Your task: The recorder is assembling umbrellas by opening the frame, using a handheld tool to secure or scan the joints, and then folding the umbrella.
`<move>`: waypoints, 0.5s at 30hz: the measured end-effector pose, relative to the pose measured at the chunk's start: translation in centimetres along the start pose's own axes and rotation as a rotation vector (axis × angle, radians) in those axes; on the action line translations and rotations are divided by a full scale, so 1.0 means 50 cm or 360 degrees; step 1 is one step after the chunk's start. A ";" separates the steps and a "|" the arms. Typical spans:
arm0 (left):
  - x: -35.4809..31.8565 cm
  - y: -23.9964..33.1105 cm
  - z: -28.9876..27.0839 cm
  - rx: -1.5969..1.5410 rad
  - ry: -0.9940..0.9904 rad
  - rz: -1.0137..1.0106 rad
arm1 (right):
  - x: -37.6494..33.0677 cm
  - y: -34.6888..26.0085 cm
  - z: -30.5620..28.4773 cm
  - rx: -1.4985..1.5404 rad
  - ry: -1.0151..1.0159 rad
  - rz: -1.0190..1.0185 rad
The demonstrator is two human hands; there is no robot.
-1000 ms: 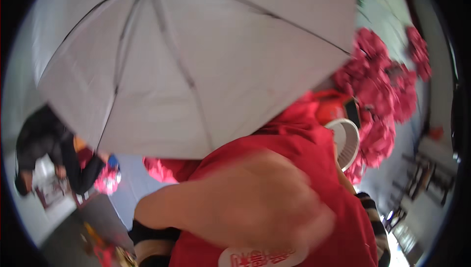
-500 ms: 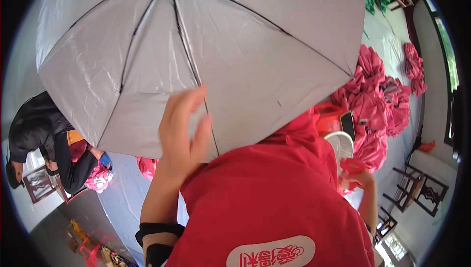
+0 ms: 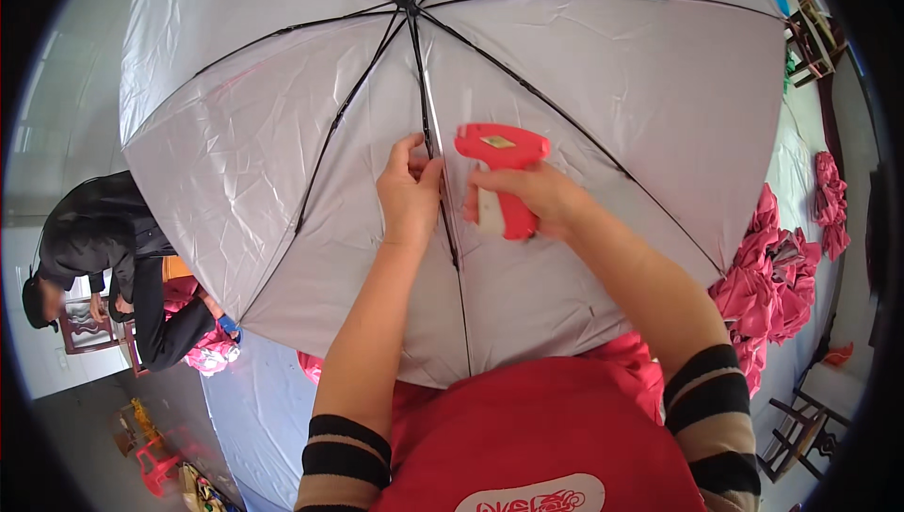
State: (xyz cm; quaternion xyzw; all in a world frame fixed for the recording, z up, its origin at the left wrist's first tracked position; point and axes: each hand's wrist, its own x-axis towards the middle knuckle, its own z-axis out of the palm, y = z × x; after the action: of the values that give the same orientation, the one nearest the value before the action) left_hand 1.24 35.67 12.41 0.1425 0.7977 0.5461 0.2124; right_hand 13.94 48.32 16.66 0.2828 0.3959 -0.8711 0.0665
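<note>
Umbrella fills the upper half of my view, opened wide with its silvery inner side facing me and the black ribs fanning out from the hub at twelve o'clock. It seems to be turned this way so the ribs and the cloth seams lie exposed to both hands. My left hand sits near the centre of the view, its fingers narrowed into a pinch on the rib that runs down from the hub, which I judge holds the cloth taut against it. Just beside it, toward three o'clock, my right hand is wrapped around the grip of a red tagging gun. The gun's head points toward the pinched rib, close enough for the tool to meet the spot the left fingers steady. At six o'clock I see a red apron and striped sleeves. Out at four o'clock a heap of pink folded umbrellas lies on the floor, and at eight o'clock another person in dark clothing bends over more pink cloth.
</note>
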 end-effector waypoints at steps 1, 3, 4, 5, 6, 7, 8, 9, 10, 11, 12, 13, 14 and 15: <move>0.000 -0.007 -0.001 -0.0017 -0.0001 0.0057 | 0.035 0.000 0.003 0.0053 0.0021 -0.0059; 0.004 -0.020 -0.005 -0.0075 -0.0011 0.0249 | 0.082 -0.004 0.002 0.0116 0.0042 -0.0093; 0.005 -0.026 -0.006 -0.0036 -0.0002 0.0139 | 0.096 -0.004 0.000 0.0165 0.0061 -0.0111; 0.006 -0.029 -0.005 -0.0040 0.0012 0.0169 | 0.104 -0.006 -0.004 0.0213 0.0079 -0.0129; 0.007 -0.031 -0.004 -0.0043 0.0024 0.0198 | 0.110 -0.007 -0.007 0.0280 0.0051 -0.0169; 0.008 -0.030 -0.002 -0.0050 0.0034 0.0233 | 0.114 -0.008 -0.009 0.0273 0.0106 -0.0131; 0.008 -0.030 0.000 -0.0045 0.0028 0.0215 | 0.116 -0.009 -0.011 0.0260 0.0107 -0.0111; 0.007 -0.028 0.001 -0.0047 0.0022 0.0212 | 0.116 -0.010 -0.013 0.0245 0.0107 -0.0092; 0.007 -0.027 0.002 -0.0051 0.0019 0.0214 | 0.115 -0.010 -0.015 0.0245 0.0072 -0.0094; 0.007 -0.027 0.002 -0.0033 0.0023 0.0187 | 0.115 -0.010 -0.016 0.0227 0.0102 -0.0070; 0.006 -0.027 0.001 -0.0052 0.0022 0.0217 | 0.113 -0.010 -0.018 0.0193 0.0044 -0.0069; 0.007 -0.028 0.000 -0.0050 0.0022 0.0215 | 0.111 -0.010 -0.020 0.0158 -0.0013 -0.0068; 0.007 -0.029 0.000 -0.0048 0.0020 0.0213 | 0.110 -0.010 -0.021 0.0129 -0.0051 -0.0055; 0.007 -0.030 0.000 -0.0046 0.0018 0.0211 | 0.109 -0.010 -0.022 0.0128 -0.0068 -0.0065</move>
State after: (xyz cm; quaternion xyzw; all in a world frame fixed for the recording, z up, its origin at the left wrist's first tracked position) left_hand 0.92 35.28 10.95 0.1889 0.7798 0.5711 0.1733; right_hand 9.72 50.06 13.43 0.2583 0.3649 -0.8934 0.0457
